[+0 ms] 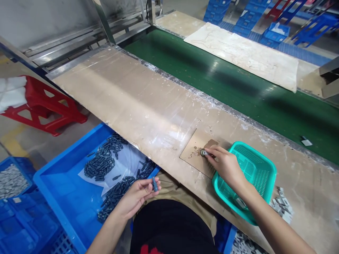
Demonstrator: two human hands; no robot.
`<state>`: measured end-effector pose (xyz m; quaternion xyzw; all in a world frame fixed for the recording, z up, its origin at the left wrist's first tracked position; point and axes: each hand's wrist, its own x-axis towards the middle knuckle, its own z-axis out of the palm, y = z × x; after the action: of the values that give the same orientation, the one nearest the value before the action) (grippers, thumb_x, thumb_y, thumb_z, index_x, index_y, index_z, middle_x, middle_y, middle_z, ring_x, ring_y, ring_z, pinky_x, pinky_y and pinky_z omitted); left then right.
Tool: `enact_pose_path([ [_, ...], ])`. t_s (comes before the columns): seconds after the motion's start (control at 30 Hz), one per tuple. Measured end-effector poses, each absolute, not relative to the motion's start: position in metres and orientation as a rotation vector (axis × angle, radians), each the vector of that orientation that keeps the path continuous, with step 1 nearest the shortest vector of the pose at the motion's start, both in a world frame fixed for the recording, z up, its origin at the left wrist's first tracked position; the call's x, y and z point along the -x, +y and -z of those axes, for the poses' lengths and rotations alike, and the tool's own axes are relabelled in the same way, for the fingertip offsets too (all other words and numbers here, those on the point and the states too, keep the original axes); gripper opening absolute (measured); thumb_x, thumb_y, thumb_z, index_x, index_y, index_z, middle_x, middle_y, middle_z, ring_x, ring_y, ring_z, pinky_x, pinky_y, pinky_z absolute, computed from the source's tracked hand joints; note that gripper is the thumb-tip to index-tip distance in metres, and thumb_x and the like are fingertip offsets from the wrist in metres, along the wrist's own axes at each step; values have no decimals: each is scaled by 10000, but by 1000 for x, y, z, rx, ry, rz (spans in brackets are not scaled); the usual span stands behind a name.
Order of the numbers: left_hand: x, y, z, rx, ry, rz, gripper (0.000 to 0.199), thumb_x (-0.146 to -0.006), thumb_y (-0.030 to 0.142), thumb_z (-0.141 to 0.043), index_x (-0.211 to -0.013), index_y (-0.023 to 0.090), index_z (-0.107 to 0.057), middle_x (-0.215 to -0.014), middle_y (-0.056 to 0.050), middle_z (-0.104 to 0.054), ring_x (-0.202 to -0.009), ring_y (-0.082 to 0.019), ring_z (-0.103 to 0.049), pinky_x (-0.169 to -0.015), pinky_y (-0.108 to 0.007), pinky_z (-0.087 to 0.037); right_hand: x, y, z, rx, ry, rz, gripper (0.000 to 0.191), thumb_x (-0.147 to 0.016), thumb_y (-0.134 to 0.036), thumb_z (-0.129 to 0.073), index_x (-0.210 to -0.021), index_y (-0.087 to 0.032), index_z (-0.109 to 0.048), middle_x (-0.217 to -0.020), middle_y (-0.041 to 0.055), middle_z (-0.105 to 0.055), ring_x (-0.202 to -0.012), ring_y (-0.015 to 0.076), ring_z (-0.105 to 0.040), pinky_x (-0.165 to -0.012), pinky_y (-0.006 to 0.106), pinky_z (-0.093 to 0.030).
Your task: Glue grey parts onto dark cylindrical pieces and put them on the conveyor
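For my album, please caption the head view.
Left hand holds a slim dark-blue piece; right hand holds a small pale piece over stained brown cardboard.

Tan workbench (127, 91) with cardboard square (190, 155), green basket (261, 178) and pile of small pale pieces (283, 207).

Dark peg (154, 184); pale piece (204, 153); both handheld

Tbl (127, 91) clear on L; basket (255, 152) (under R arm (265, 213)) blocks R.
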<state>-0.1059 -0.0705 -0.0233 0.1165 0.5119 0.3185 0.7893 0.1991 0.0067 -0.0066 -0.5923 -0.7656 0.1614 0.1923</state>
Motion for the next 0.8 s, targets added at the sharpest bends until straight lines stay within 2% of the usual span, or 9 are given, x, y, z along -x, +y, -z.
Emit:
enact_pose_path([
  [0.1, 101, -68, 18, -301, 1089, -663, 299, -651, 270, -773, -905, 120, -724, -894, -106, -708, -868, -190, -663, -788, -269, -526, -200, 7, 2, 1666, -2041, -551, 234, -865, -311, -512, -923, -189, -704, -952, 96, -687, -814, 226, -662, -720, 360, -541],
  [0.23, 81, -55, 13, -287, 1057, -771, 244, -568, 239, -823, -751, 136, -698, -744, -50, -697, -724, -146, -664, -690, -246, -537, -196, -2, -17, 1706, -1608, -898, 253, -783, -399, -644, -916, -189, -692, -941, 87, -714, -839, 238, -679, -760, 377, -552],
  [0.3, 61, -47, 10, -257, 1045, -864, 284, -493, 232, -857, -680, 129, -669, -657, -26, -676, -642, -127, -649, -624, -229, -533, -191, -10, -31, 1664, -1375, -1117, 295, -725, -420, -706, -897, -181, -689, -900, 88, -726, -820, 243, -689, -751, 373, -563],
  [0.43, 16, -34, 1, -209, 1012, -1009, 376, -406, 260, -884, -676, 113, -667, -595, -20, -672, -581, -130, -644, -587, -245, -541, -177, -31, -52, 1574, -1177, -1326, 273, -680, -380, -759, -853, -178, -697, -812, 82, -731, -724, 226, -696, -694, 346, -584],
  [0.57, -8, -32, -7, -296, 994, -1069, 366, -439, 268, -872, -711, 103, -690, -586, -35, -694, -561, -145, -654, -587, -264, -552, -168, -44, -57, 1563, -1130, -1346, 244, -681, -344, -766, -854, -184, -704, -839, 83, -734, -746, 223, -698, -701, 328, -587],
  [0.8, -14, -36, -21, -546, 1047, -1133, 192, -529, 247, -832, -635, 143, -710, -642, -42, -734, -585, -164, -678, -653, -284, -576, -159, -47, -57, 1601, -1177, -1344, 230, -683, -328, -761, -861, -188, -720, -848, 81, -737, -738, 229, -705, -673, 307, -595],
])
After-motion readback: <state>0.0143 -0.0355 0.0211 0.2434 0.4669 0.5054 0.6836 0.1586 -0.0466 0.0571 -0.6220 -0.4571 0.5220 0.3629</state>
